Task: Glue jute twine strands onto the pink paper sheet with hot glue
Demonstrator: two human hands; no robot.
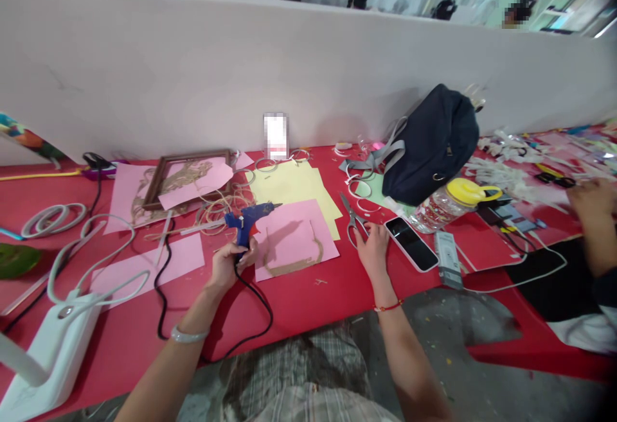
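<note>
My left hand (231, 260) is wrapped round the handle of a blue glue gun (245, 218), its nozzle pointing right over a pink sheet (284, 232). On that sheet a brown twine outline (294, 269) curves in a U shape. A black cord trails from the gun's handle to the table's front edge. My right hand (373, 248) rests on the table with its fingers at the handles of grey metal scissors (355, 219), whose blades point away from me. Just right of this hand lies a phone (411, 244) with a dark screen.
Yellow sheets (289, 184), loose twine and a brown frame (154, 184) lie behind. At left stands a white power strip (60, 338) with cables. A dark backpack (434, 146) and a yellow-lidded jar (443, 207) are at right, near another person's hand (592, 200).
</note>
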